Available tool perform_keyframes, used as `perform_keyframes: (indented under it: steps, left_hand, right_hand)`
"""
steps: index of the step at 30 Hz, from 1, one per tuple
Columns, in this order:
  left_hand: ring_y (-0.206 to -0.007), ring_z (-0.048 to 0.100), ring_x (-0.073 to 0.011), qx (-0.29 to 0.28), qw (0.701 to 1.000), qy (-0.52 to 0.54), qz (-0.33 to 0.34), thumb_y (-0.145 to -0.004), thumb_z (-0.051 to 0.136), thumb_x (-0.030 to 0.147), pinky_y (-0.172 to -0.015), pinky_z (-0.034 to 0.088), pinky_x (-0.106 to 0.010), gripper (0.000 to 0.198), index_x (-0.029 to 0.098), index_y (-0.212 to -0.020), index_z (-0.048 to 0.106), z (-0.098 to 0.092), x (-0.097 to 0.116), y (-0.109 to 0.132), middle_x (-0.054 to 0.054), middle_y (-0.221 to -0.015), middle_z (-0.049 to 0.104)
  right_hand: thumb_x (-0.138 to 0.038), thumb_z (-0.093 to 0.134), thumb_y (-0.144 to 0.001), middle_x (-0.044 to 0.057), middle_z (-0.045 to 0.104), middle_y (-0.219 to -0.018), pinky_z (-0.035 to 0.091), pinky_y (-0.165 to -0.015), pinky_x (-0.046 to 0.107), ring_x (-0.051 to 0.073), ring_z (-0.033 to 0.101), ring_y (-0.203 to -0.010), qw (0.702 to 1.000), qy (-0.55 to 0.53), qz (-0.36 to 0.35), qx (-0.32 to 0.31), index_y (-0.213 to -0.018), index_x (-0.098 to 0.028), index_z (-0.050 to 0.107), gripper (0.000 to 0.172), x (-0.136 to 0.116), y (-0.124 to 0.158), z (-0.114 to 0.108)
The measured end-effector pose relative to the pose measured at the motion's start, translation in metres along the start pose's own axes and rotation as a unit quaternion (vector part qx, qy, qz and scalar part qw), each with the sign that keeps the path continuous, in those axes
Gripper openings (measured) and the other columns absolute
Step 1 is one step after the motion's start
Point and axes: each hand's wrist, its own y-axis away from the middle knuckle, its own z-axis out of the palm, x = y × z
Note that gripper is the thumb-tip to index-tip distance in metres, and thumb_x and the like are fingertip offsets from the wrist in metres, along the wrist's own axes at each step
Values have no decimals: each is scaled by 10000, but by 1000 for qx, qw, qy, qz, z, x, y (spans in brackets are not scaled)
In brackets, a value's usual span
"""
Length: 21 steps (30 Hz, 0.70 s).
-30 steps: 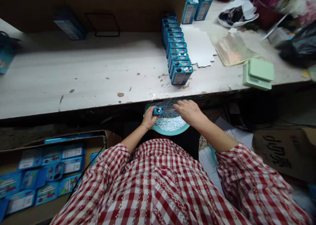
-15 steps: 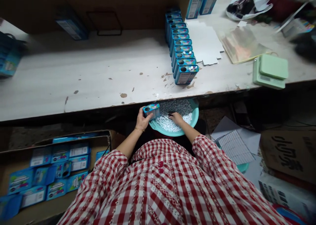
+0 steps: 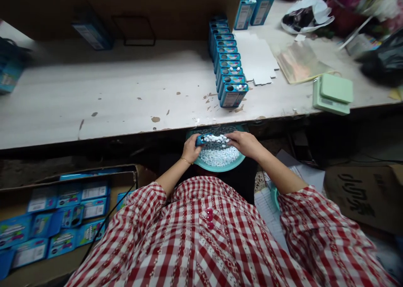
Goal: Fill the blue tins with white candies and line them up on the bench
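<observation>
Over the teal basin (image 3: 217, 168), my left hand (image 3: 190, 149) is closed around a small blue box (image 3: 201, 139), which is tilted with its top toward the right. Heaped white pellets (image 3: 217, 139) stretch from the top of that box to the fingers of my right hand (image 3: 244, 143). The right fingers are pinched together at the far end of the heap; whatever carries the pellets is hidden under them. More loose white pellets (image 3: 218, 156) fill the basin below both hands.
On the white table (image 3: 141, 94) stands a row of blue boxes (image 3: 231, 75), some with pellets on top. White card sheets (image 3: 256, 62) and a green scale (image 3: 333, 92) lie to its right. A carton (image 3: 137, 178) of blue packs (image 3: 67, 241) sits at lower left.
My right hand has risen out of the basin and moved right, with heaped pellets now at the box. The box in my left hand has tipped toward the right.
</observation>
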Motion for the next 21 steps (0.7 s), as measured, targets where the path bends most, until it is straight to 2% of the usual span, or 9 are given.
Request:
perform_keyframes:
  steps: [2, 5, 8, 11, 13, 16, 18, 20, 21]
  left_hand:
    - [-1001, 548, -264, -11, 999, -29, 14, -697, 597, 207, -925, 396, -399, 372, 191, -1065, 545, 5, 1, 0, -88, -1060, 591]
    - [-1005, 536, -281, -25, 998, -61, 16, -700, 578, 200, -926, 378, -433, 367, 181, -1065, 550, 9, 2, 2, -101, -1055, 589]
    - [-1010, 531, -286, -28, 997, -73, 4, -693, 578, 197, -923, 372, -440, 371, 186, -1063, 550, 12, 0, 4, -101, -1061, 588]
    - [-1006, 536, -282, -18, 999, -50, 0, -684, 593, 208, -917, 385, -420, 383, 179, -1064, 547, 12, -5, 3, -103, -1065, 586]
    - [-998, 542, -269, -6, 1000, -20, 2, -678, 607, 218, -913, 394, -398, 380, 179, -1052, 550, 9, -9, 2, -98, -1055, 588]
    - [-974, 554, -233, 20, 999, 35, 4, -673, 625, 233, -909, 405, -362, 372, 189, -1035, 547, -2, -14, 4, -71, -1028, 593]
    - [-940, 561, -207, 36, 997, 68, -5, -666, 628, 232, -889, 417, -346, 376, 188, -1028, 537, -10, -13, 10, -51, -996, 594]
    - [-885, 564, -182, 37, 995, 92, -26, -659, 629, 220, -848, 434, -327, 376, 179, -1018, 525, -14, -10, 14, -35, -951, 592]
    - [-868, 562, -170, 35, 993, 100, -43, -662, 630, 215, -837, 439, -315, 388, 178, -1031, 518, -13, -9, 15, -27, -942, 589]
  right_hand:
    - [-308, 501, -860, 66, 653, -1040, 413, -698, 267, 207, 607, -889, 996, 82, 7, -21, -1128, -235, 615, 299, -17, -3, -10]
    - [-231, 431, -880, 105, 656, -931, 385, -658, 270, 203, 600, -822, 985, 166, -22, -33, -1017, -177, 638, 254, -41, -8, -14]
    - [-135, 353, -879, 142, 639, -873, 367, -686, 292, 208, 580, -831, 979, 193, -58, -21, -924, -134, 642, 293, -60, -9, -15]
    - [-123, 341, -879, 148, 626, -887, 361, -701, 307, 217, 566, -857, 977, 200, -68, -17, -900, -128, 635, 295, -64, -9, -21]
    - [-164, 374, -888, 128, 624, -915, 363, -689, 297, 214, 569, -865, 977, 205, -58, -23, -927, -147, 627, 256, -50, -7, -24]
    - [-298, 451, -888, 90, 624, -974, 376, -663, 274, 210, 588, -883, 979, 200, -13, -44, -1022, -203, 608, 228, -7, -2, -12]
    - [-297, 441, -892, 95, 629, -982, 396, -660, 280, 216, 605, -882, 976, 200, 25, -87, -1037, -204, 610, 241, 24, -2, 14]
    - [-253, 411, -894, 122, 640, -982, 425, -681, 304, 237, 620, -899, 970, 193, 45, -139, -1021, -174, 633, 267, 49, -10, 54]
    - [-228, 392, -892, 133, 649, -988, 441, -700, 324, 251, 625, -912, 972, 184, 43, -143, -1032, -168, 638, 289, 56, -17, 78]
